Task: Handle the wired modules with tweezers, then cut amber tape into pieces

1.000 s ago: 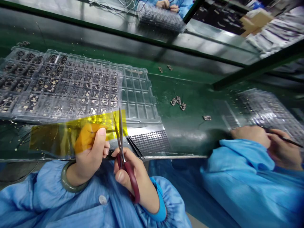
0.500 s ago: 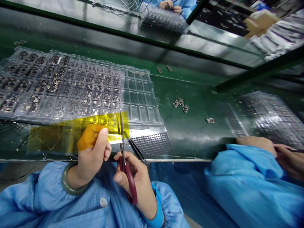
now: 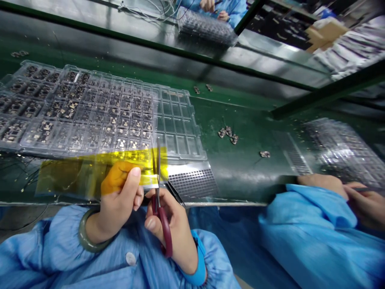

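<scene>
At the front edge of the green bench (image 3: pixel 240 176), the left hand (image 3: pixel 118 192) pinched a strip of yellow tape (image 3: pixel 72 176), and the right hand (image 3: pixel 173 228) gripped red-handled scissors (image 3: pixel 165 235) with blades across it. The tape overlapped a plastic tray (image 3: pixel 177 128) of circuit boards (image 3: pixel 72 116).
</scene>
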`<state>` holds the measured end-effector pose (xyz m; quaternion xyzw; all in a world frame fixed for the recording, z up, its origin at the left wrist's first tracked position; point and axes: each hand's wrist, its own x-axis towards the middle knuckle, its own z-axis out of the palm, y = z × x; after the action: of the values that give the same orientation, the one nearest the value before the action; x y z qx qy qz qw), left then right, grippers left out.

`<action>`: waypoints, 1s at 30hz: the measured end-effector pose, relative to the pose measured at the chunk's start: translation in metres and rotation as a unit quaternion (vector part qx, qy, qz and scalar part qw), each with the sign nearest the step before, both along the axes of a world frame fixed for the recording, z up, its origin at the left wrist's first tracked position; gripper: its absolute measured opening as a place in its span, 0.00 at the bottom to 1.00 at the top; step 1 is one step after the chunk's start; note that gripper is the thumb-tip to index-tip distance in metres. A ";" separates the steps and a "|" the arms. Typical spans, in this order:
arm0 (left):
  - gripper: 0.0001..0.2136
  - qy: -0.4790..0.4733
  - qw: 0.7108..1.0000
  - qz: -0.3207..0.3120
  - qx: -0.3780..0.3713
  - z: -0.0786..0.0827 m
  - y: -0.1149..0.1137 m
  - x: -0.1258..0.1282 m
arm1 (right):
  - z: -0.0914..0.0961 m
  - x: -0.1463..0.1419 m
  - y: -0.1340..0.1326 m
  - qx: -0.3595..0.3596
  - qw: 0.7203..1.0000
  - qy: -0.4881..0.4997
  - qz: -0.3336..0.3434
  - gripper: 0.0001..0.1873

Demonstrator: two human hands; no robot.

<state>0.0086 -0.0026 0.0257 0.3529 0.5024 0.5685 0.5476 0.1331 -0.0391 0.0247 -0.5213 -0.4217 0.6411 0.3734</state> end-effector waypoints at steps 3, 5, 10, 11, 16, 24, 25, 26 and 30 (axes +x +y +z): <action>0.16 -0.023 1.000 0.013 -0.010 -0.001 -0.001 0.000 | 0.002 -0.002 0.001 0.005 1.000 0.006 0.000 0.35; 0.15 -0.028 0.999 0.011 -0.023 -0.002 -0.002 0.000 | 0.003 -0.003 0.000 -0.001 1.000 0.007 -0.009 0.35; 0.15 -0.044 0.998 0.016 -0.042 -0.003 -0.003 0.000 | 0.004 -0.006 -0.002 -0.011 0.999 0.014 -0.031 0.33; 0.15 -0.049 0.998 0.016 -0.045 -0.002 -0.003 0.000 | 0.003 -0.006 -0.002 -0.011 0.999 0.014 -0.035 0.32; 0.16 -0.061 0.997 0.011 -0.044 0.000 -0.002 0.002 | 0.001 -0.007 -0.002 -0.004 0.999 0.003 -0.042 0.30; 0.16 -0.069 0.997 0.005 -0.040 -0.001 -0.001 0.000 | 0.004 -0.002 0.004 0.005 1.000 -0.022 -0.015 0.31; 0.17 -0.070 0.997 0.001 -0.038 -0.001 -0.002 0.000 | 0.004 -0.002 0.006 0.008 1.000 -0.022 -0.012 0.31; 0.17 -0.068 0.997 -0.003 -0.036 0.000 -0.002 -0.001 | 0.005 -0.002 0.007 0.011 1.000 -0.024 -0.010 0.32; 0.21 -0.050 0.998 -0.008 -0.037 0.001 -0.002 -0.001 | 0.006 -0.003 0.012 0.016 0.999 -0.035 -0.009 0.32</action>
<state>0.0072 -0.0043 0.0268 0.3074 0.4920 0.5623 0.5892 0.1301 -0.0274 0.0308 -0.5408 -0.4401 0.6123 0.3728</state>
